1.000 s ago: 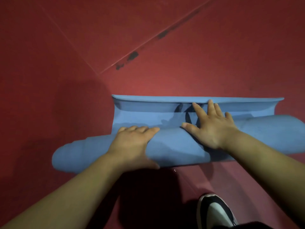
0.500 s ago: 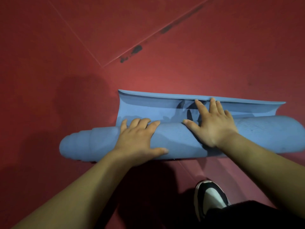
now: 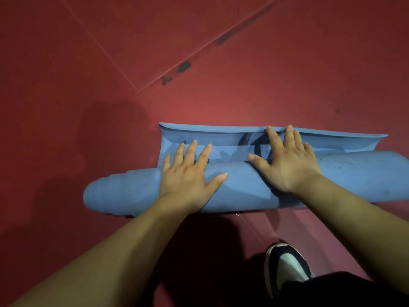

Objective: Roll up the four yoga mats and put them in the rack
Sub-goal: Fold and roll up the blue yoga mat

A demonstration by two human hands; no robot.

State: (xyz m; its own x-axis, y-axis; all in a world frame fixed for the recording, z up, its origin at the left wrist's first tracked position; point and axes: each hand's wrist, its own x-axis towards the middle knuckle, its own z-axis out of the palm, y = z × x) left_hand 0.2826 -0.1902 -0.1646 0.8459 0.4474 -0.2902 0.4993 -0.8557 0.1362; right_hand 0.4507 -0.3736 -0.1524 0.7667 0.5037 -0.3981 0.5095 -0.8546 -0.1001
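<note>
A blue yoga mat [image 3: 345, 180] lies across the red floor, rolled into a thick tube with a short flat strip left beyond it; the strip's far edge curls upward. The roll's left end telescopes out in uneven steps. My left hand [image 3: 188, 173] presses flat on the roll's left part, fingers spread and reaching onto the flat strip. My right hand [image 3: 287, 160] presses flat near the middle, its fingertips at the strip's far edge. No rack is in view.
Red floor [image 3: 265, 89] surrounds the mat, with a seam line and dark scuff marks [image 3: 183, 67] beyond it. My black-and-white shoe [image 3: 285, 264] stands on the floor just behind the roll at the lower right.
Both hands have pushed forward over the roll, and the left hand's fingers have straightened. The roll has turned away from me, leaving a narrower flat strip.
</note>
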